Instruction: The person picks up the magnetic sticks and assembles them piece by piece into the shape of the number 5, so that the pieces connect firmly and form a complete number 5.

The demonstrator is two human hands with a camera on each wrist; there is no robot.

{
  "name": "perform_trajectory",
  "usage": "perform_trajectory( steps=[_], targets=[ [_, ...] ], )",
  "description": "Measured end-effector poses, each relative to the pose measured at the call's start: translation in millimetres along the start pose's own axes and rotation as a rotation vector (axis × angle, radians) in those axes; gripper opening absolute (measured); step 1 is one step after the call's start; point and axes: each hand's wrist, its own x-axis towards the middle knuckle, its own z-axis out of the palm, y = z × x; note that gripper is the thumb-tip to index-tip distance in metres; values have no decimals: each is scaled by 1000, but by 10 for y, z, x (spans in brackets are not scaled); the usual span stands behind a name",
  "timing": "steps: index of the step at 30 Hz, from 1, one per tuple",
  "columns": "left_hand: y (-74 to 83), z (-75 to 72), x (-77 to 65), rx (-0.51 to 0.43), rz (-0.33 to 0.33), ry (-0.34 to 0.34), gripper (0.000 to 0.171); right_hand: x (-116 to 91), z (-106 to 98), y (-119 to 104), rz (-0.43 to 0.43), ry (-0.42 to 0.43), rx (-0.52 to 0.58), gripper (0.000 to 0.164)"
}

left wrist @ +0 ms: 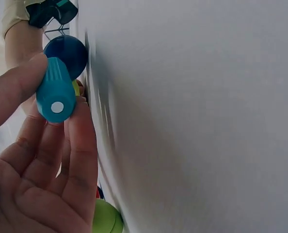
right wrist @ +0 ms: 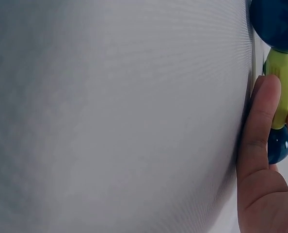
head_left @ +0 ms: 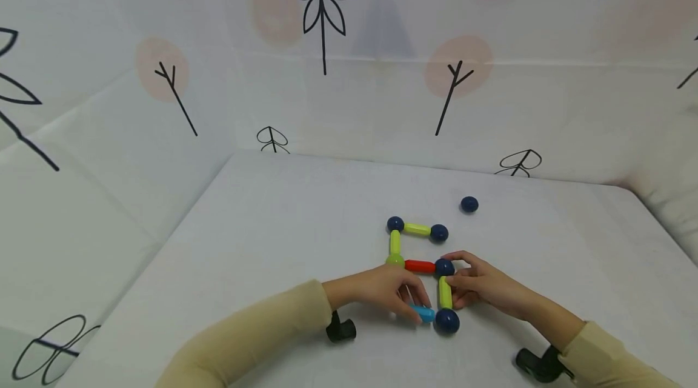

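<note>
My left hand pinches a light blue magnetic rod between thumb and fingers; a white dot marks its near end in the left wrist view. The rod's other end is at a dark blue ball; whether they touch I cannot tell. From that ball a yellow-green rod leads to another dark blue ball. My right hand holds this yellow-green rod between thumb and fingers, with one finger reaching over the farther ball. A red rod joins that ball to a green ball, partly behind my left hand.
Beyond the green ball, an upright yellow-green rod, a corner ball, another rod and an end ball continue the shape. One loose dark blue ball lies farther back on the white table. Printed cloth walls surround it.
</note>
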Motion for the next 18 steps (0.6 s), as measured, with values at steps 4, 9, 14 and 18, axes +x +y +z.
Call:
perform_trajectory(
  steps=[4,9,14,18],
  targets=[
    [16,34,19,0,-17,-5,23,-4,1,5,-8,-6,4,59],
    [24,57,35,8,-37,-11,23,2,-2,19,-8,-5,11,58],
    [15,61,46,5,-44,-15,23,6,-8,28,-1,1,9,58],
    [14,46,34,-13,-52,-17,22,5,-8,27,2,3,6,58]
  ],
)
